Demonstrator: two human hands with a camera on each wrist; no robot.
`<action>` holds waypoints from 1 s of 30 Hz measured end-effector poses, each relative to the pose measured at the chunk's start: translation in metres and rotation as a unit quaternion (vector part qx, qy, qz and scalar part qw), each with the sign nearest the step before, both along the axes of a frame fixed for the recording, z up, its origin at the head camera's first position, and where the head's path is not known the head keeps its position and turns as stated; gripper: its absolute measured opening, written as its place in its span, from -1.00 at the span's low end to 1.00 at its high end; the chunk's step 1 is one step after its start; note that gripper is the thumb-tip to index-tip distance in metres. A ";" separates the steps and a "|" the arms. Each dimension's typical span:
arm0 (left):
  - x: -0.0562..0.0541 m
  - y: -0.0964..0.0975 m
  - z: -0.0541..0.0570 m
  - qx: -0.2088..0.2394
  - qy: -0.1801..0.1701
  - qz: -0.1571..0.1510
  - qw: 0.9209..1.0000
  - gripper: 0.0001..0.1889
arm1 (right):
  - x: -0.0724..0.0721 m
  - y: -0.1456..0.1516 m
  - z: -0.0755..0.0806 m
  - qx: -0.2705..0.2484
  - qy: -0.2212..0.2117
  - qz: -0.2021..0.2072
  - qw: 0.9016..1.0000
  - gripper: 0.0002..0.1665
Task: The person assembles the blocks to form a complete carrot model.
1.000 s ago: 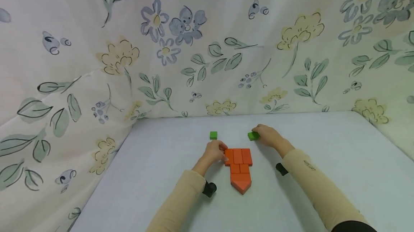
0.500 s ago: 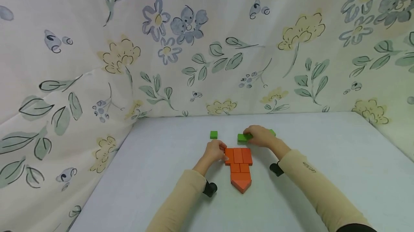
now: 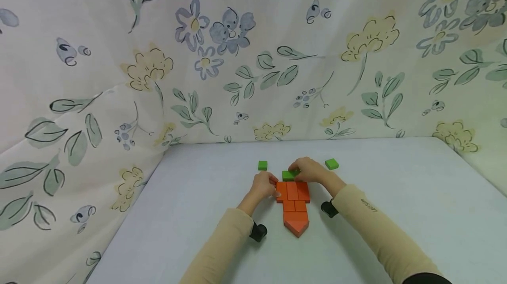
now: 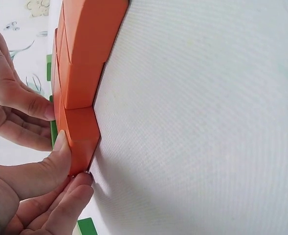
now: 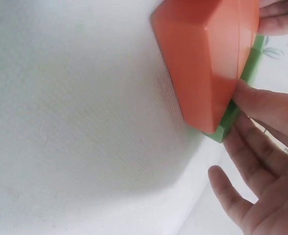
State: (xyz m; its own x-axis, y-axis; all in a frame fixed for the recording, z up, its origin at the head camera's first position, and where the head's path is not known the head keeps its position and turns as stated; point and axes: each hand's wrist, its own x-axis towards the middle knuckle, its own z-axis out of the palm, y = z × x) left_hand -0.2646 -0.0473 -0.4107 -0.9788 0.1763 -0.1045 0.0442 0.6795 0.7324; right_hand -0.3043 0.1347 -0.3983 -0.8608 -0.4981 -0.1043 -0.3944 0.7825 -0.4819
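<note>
Orange wooden blocks point(image 3: 297, 218) lie together flat in the head view, with a pointed end towards the person. At their far left corner my left hand point(image 3: 263, 186) pinches an orange block point(image 3: 281, 192); its thumb and fingers show on that block in the left wrist view. A long green block point(image 3: 287, 176) lies along the far edge of the orange ones. My right hand point(image 3: 311, 171) holds its right end between thumb and fingers, partly covering it. In the right wrist view the green block point(image 5: 230, 115) sits right behind the orange blocks point(image 5: 197, 63).
One small green block point(image 3: 262, 165) lies beyond my left hand. Another green block point(image 3: 332, 164) lies turned at an angle, to the right of my right hand. The white table point(image 3: 190, 213) ends at a floral curtain point(image 3: 269, 77).
My right hand has brought the long green block leftward and nearer, up to the orange blocks. The right green block has come into sight from behind that hand. My left hand stays in place.
</note>
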 end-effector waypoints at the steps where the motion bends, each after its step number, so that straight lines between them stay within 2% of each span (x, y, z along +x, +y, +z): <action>1: 0.000 0.000 0.000 0.000 0.001 -0.001 1.000 -0.60 | -0.001 0.000 -0.001 -0.002 -0.006 -0.002 1.000 -0.64; 5: 0.000 0.000 0.000 0.002 0.002 -0.003 1.000 -0.60 | -0.003 0.001 -0.004 -0.017 -0.020 -0.007 1.000 -0.67; 12: 0.002 0.000 0.002 0.008 0.004 0.003 1.000 -0.61 | -0.005 0.006 -0.009 -0.023 0.014 -0.021 0.999 -0.74; 17: 0.002 0.000 0.002 0.011 0.003 0.004 1.000 -0.62 | -0.005 0.007 -0.012 -0.032 0.006 -0.032 0.999 -0.76; 30: 0.003 0.000 0.003 0.020 -0.003 0.006 1.000 -0.62 | -0.001 0.007 -0.011 -0.040 -0.001 -0.015 0.999 -0.76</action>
